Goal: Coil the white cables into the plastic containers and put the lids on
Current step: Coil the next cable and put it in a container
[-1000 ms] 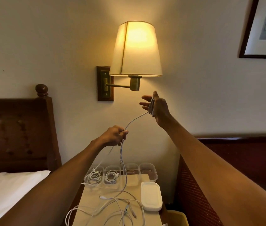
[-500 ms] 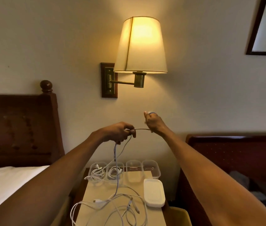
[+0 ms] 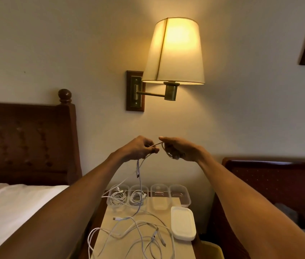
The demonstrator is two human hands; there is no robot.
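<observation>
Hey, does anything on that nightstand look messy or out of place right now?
Yes. Loose white cables lie tangled across the front of the nightstand, with one loop hanging over its left edge. A strand also spills over the rim of the leftmost container.

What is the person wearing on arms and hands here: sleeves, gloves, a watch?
Nothing worn shows. The left arm and right arm are bare along their visible length, no sleeve in frame. The left hand and right hand are ungloved, with no watch or bracelet at either wrist.
</observation>
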